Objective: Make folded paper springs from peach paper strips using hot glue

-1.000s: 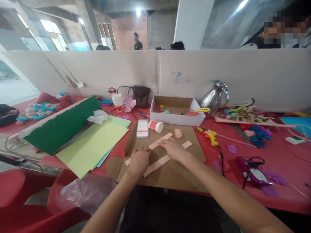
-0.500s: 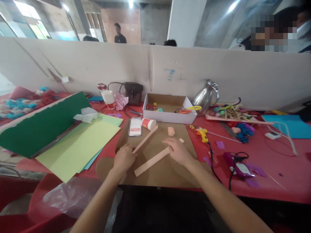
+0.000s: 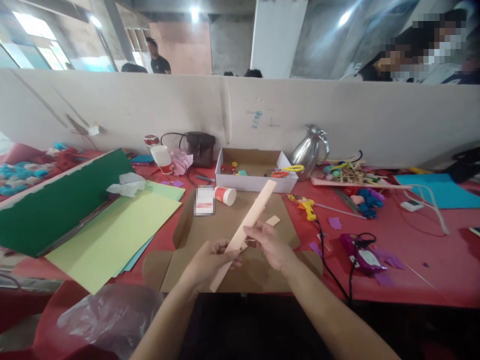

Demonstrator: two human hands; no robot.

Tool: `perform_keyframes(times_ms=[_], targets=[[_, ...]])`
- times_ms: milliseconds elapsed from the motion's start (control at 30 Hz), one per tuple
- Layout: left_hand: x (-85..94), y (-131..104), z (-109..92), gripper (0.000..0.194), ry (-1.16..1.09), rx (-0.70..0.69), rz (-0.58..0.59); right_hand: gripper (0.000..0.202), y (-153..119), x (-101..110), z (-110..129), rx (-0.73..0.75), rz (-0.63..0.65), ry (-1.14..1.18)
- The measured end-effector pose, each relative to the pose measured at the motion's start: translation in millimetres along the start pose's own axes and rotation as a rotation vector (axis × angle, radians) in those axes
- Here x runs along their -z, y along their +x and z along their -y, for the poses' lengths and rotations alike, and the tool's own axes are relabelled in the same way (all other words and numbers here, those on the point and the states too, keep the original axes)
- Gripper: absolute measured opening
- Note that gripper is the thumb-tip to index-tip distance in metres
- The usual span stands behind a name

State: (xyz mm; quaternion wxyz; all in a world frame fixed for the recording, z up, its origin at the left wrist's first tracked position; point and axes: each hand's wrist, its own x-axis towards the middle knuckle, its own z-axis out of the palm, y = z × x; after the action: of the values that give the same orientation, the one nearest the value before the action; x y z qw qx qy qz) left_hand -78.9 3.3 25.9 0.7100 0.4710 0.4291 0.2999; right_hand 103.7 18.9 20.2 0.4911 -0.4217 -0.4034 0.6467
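Both my hands are up over a sheet of brown cardboard (image 3: 180, 270), with a long peach-coloured paper strip (image 3: 257, 210) slanting between them. My left hand (image 3: 212, 262) grips its lower part, thumb on top. Higher up, the fingers of my right hand (image 3: 270, 242) are closed at its right edge. Behind my right hand, the end of a second peach strip (image 3: 273, 220) shows; the rest is mostly hidden. A red-and-white paper cup (image 3: 225, 196) lies on its side beyond the strip, beside a white card or packet (image 3: 204, 201) with a blurred face.
Coloured paper sheets (image 3: 116, 232) and a green box (image 3: 71, 200) are on the left. A white box (image 3: 255, 183) with scissors (image 3: 292, 168) stands behind the cardboard. Rightward lie a yellow glue gun (image 3: 309, 210) with its cord and a purple box (image 3: 363, 255). A steel jug (image 3: 308, 150) stands behind.
My left hand has brought the slanting strip nearer and to the right. My right hand has left its spot over the flat strip and closed on the raised one. The view has shifted slightly.
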Motion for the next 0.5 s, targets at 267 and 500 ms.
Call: perform_keyframes(times_ms=[267, 500], targets=[[-4.2, -0.5, 12.8, 0.037, 0.007, 0.068, -0.025, 0.028, 15.8, 25.3, 9.2, 0.127, -0.275, -0.109], [19.5, -23.5, -2.5, 0.029, 0.242, -0.026, -0.070, 0.036, 49.2, 79.5, 36.4, 0.241, -0.506, -0.174]])
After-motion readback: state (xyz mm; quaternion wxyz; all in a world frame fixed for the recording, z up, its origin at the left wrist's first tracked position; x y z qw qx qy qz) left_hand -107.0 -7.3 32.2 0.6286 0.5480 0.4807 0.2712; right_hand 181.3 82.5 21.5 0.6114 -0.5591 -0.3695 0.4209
